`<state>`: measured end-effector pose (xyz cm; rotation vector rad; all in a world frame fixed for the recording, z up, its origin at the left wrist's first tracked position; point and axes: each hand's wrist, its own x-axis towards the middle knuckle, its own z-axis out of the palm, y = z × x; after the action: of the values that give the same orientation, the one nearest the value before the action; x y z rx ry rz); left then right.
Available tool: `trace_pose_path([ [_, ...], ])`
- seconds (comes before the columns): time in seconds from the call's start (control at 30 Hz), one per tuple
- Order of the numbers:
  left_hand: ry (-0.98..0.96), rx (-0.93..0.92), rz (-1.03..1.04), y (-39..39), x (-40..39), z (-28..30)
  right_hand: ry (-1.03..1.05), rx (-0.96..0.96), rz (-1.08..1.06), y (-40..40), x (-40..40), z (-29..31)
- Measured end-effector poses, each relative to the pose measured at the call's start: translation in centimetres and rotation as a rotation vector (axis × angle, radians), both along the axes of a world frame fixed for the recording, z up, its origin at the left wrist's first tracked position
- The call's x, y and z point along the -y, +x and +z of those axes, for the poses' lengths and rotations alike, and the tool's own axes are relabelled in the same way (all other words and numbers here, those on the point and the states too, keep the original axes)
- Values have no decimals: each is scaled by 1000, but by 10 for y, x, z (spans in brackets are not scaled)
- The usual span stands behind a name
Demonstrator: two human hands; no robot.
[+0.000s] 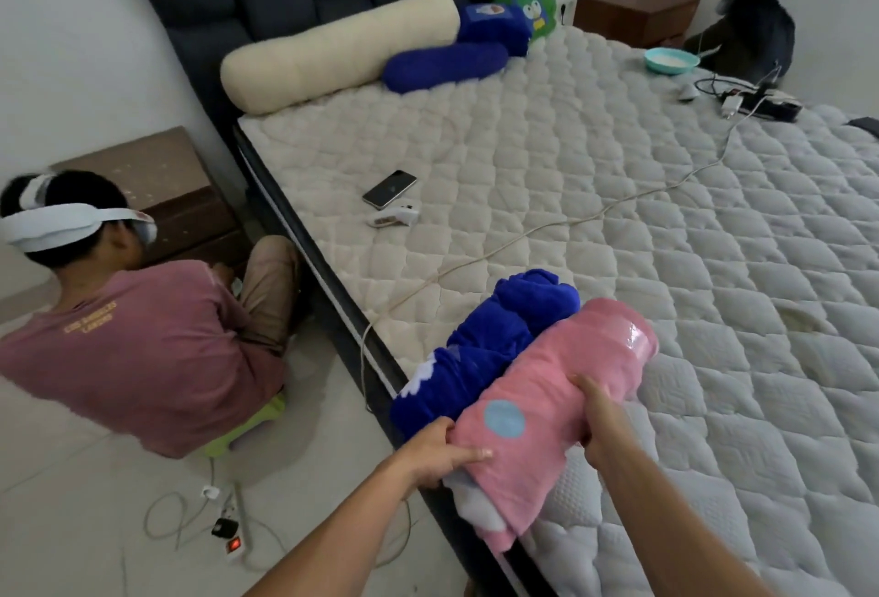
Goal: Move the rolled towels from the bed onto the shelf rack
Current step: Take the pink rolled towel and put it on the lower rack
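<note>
A pink rolled towel [556,387] with a light blue dot and a shiny taped end lies at the near edge of the bed [618,197]. My left hand [437,451] grips its near left end, and my right hand [601,420] grips its right side. A blue rolled towel [494,344] lies right beside it on the left, touching it. No shelf rack is in view.
A person in a pink shirt [142,349] crouches on the floor at the left beside a brown nightstand [161,182]. On the bed lie a phone [389,188], a white cable [523,235], a cream bolster [333,49], blue pillows [447,66] and a teal bowl [670,60]. A power strip [233,534] lies on the floor.
</note>
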<state>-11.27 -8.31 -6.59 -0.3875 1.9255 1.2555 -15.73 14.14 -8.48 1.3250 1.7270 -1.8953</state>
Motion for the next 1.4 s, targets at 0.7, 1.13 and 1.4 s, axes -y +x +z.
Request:
trace_pose_path([
  [0.7, 21, -525, 923, 283, 255, 68, -287, -553, 776, 157, 383, 122],
  [1.13, -51, -320, 1596, 470, 387, 57, -249, -585, 1613, 351, 661, 108],
  [1.4, -36, -283, 2035, 532, 457, 39, -232, -606, 2059, 447, 789, 95],
])
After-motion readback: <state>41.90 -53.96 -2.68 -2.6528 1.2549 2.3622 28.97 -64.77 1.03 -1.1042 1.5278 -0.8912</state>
